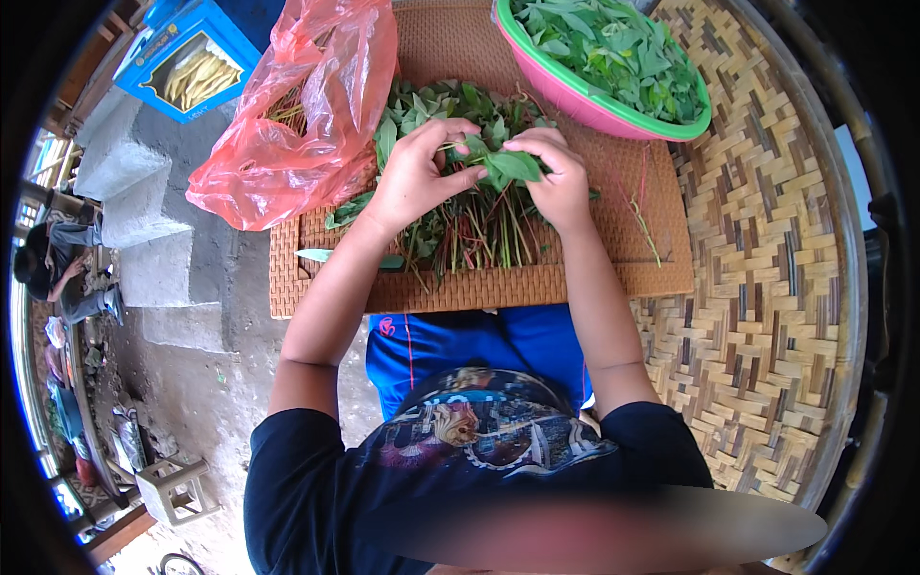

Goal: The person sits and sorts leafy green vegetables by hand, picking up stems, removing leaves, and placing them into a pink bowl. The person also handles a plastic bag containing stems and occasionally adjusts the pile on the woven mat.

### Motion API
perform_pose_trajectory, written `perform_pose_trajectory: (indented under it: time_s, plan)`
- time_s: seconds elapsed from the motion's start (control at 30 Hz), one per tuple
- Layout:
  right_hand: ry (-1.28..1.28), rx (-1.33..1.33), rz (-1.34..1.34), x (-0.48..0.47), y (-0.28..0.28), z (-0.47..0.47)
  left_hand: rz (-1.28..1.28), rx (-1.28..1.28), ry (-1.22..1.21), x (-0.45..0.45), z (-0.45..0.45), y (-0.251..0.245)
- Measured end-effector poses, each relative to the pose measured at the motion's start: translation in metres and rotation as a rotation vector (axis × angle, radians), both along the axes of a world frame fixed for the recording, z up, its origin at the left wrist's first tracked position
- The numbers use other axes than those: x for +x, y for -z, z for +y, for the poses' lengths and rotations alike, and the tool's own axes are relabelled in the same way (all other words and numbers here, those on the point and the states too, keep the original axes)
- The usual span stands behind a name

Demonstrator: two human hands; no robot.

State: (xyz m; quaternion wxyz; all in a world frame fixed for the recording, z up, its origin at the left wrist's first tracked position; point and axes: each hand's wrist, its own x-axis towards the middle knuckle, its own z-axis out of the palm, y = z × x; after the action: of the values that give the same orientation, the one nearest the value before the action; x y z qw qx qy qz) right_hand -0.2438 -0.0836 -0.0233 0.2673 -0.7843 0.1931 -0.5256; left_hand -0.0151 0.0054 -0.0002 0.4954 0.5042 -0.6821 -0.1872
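Note:
My left hand (424, 169) pinches the thin stem end of a small leafy green sprig (514, 165). At the sprig's other side, my right hand (557, 172) has its thumb and fingers on the leaves. Both hands are above a heap of leafy stems (489, 237), whose bare green and reddish stalks point towards me. The heap lies on a woven rattan table (474, 287). Beside my left forearm rests a knife (316, 255) with a pale blade and dark green handle, partly hidden by the arm. One plucked stalk (645, 230) lies to the right.
A red plastic bag (287, 165) holding stalks sits at the left, near a blue box (190, 61) with a window. At the far right corner stands a pink and green basin (604, 108) full of leaves. A woven bamboo wall (762, 287) borders the right. Another person (61, 259) sits far left.

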Motion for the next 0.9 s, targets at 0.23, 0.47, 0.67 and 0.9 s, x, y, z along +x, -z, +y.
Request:
perform_pose_trajectory:
  time_s: [0.23, 0.47, 0.67, 0.9]
  plan:
    - [-0.106, 0.215, -0.159, -0.005, 0.012, -0.008, -0.021, 0.04, -0.077, 0.006, -0.003, 0.001]
    - [0.092, -0.002, 0.018, -0.001, 0.006, -0.001, 0.585, 0.081, 0.066, 0.01, -0.009, 0.01]
    - [0.128, -0.062, 0.074, 0.008, 0.019, -0.003, 1.191, 0.103, 0.289, 0.025, -0.011, 0.011]
    - [0.048, -0.179, -0.091, -0.005, 0.01, -0.003, 1.033, 0.133, 0.232, 0.02, -0.008, 0.016]
